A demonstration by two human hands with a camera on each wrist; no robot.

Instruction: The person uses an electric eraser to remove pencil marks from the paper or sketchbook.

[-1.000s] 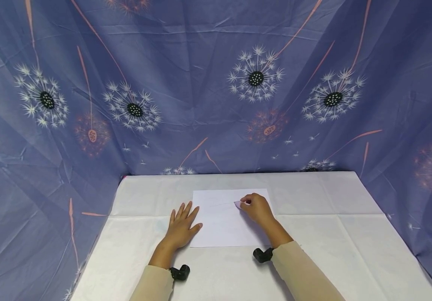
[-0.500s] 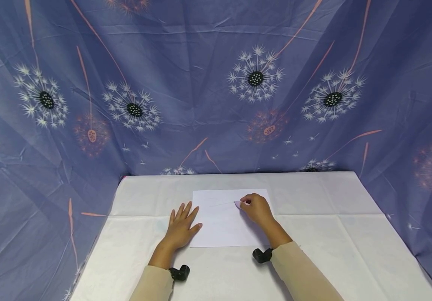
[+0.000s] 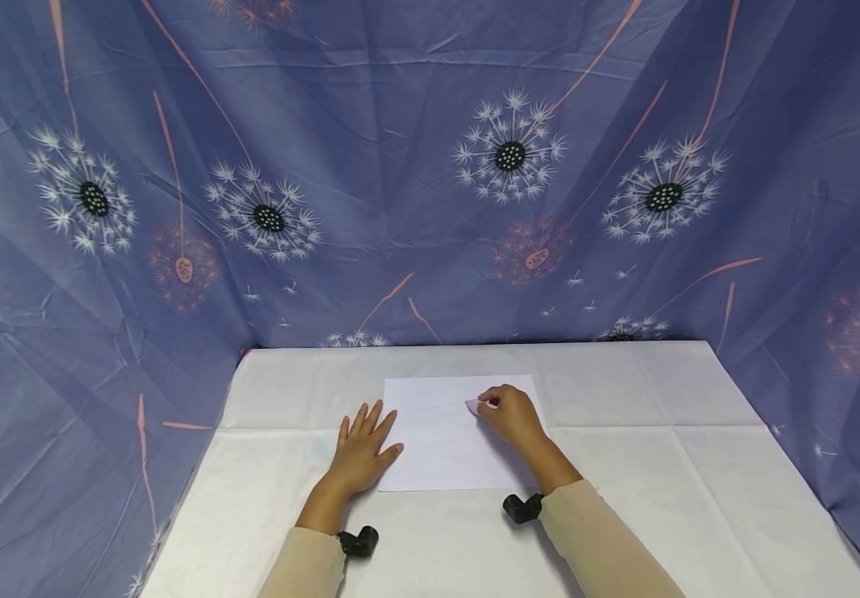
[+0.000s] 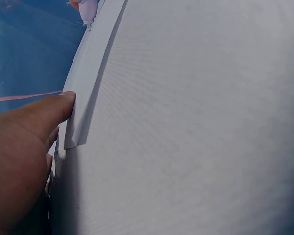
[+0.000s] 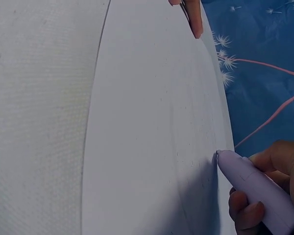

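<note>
A white sheet of paper (image 3: 437, 457) lies on the white-covered table, with a thin faint line running across its upper part. In the head view, my left hand (image 3: 358, 457) is spread flat by the sheet's left edge; its thumb (image 4: 63, 100) rests on the paper. My right hand (image 3: 512, 415) grips a thick lavender pen-like tool (image 5: 259, 191) over the sheet's upper right. The tool's narrow tip meets the paper at the right end of the line, and its rear part is hidden by the hand in the head view.
White cloth with fold creases covers the table (image 3: 639, 498). A blue dandelion-patterned curtain (image 3: 385, 208) hangs behind and at both sides. Small black devices sit at the left wrist (image 3: 358, 542) and the right wrist (image 3: 523, 507).
</note>
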